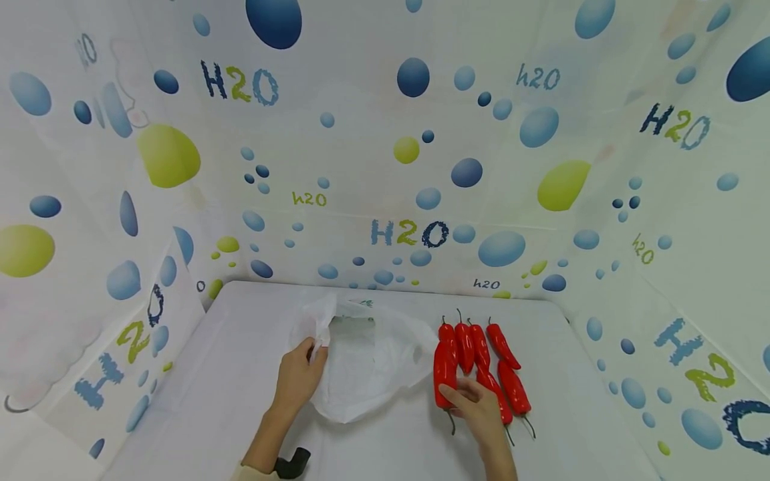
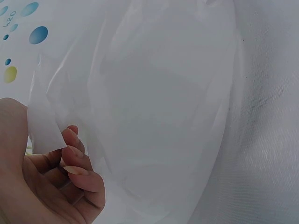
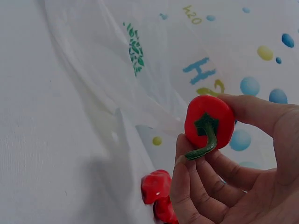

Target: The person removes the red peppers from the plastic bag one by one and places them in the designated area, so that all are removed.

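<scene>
A white plastic bag (image 1: 355, 394) lies on the table with its mouth spread toward me. My left hand (image 1: 299, 375) pinches the bag's left rim between thumb and fingers, and the same grip shows in the left wrist view, where the thin bag (image 2: 154, 116) fills most of the picture. To the right of the bag, my right hand (image 1: 477, 407) holds a red chili pepper (image 1: 445, 377) by its stem end. In the right wrist view the pepper (image 3: 210, 112) shows its green stem end, with thumb and fingertips around it.
Several more red chili peppers (image 1: 511, 387) lie in two rough rows beside and behind the right hand. A black curved object (image 1: 293, 463) sits near the left forearm. Patterned sheets (image 1: 385, 167) enclose the white table (image 1: 240, 334) at the back and sides.
</scene>
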`<state>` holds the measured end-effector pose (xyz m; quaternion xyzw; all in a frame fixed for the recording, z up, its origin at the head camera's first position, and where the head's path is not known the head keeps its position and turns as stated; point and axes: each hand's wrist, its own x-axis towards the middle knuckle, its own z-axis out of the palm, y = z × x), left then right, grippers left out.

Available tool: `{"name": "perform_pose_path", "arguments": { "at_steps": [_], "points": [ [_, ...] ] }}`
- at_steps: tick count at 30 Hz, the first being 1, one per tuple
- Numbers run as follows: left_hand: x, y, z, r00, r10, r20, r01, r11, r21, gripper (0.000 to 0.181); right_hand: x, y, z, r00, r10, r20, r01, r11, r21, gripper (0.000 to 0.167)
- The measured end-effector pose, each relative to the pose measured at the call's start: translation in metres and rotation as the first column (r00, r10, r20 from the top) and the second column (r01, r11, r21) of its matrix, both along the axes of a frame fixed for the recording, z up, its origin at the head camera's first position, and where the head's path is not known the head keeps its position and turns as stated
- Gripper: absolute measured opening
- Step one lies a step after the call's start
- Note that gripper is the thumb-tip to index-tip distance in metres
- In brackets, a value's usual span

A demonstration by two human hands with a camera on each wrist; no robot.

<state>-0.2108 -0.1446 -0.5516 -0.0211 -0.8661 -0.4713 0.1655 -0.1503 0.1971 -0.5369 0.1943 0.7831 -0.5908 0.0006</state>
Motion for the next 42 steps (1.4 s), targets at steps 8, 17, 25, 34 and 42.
{"name": "perform_pose_path", "arguments": {
  "at_steps": [8, 17, 25, 34, 42],
  "points": [
    [0.000, -0.001, -0.001, 1.000, -0.001, -0.001, 0.001, 1.000, -0.001, 0.018, 0.004, 0.006, -0.006, 0.999, -0.034, -0.008, 0.035, 0.996, 0.083, 0.065],
    [-0.002, 0.000, -0.003, 1.000, 0.010, -0.022, -0.011, 1.000, -0.003, 0.018, 0.008, 0.011, -0.017, 0.998, -0.056, -0.024, 0.060, 0.961, 0.268, 0.064],
    [-0.001, 0.000, -0.002, 1.000, 0.002, -0.004, -0.002, 1.000, -0.004, 0.018, 0.010, 0.015, -0.019, 0.995, -0.081, -0.057, 0.096, 0.927, 0.363, 0.063],
    [-0.001, 0.001, 0.000, 1.000, -0.003, -0.006, 0.003, 1.000, -0.008, 0.017, 0.010, 0.019, -0.023, 0.991, -0.132, -0.006, 0.124, 0.915, 0.384, 0.064],
    [0.000, 0.001, -0.001, 1.000, -0.005, 0.001, 0.005, 1.000, -0.003, 0.017, 0.011, 0.021, -0.028, 0.988, -0.150, 0.025, 0.127, 0.901, 0.414, 0.063]
  ]
}}
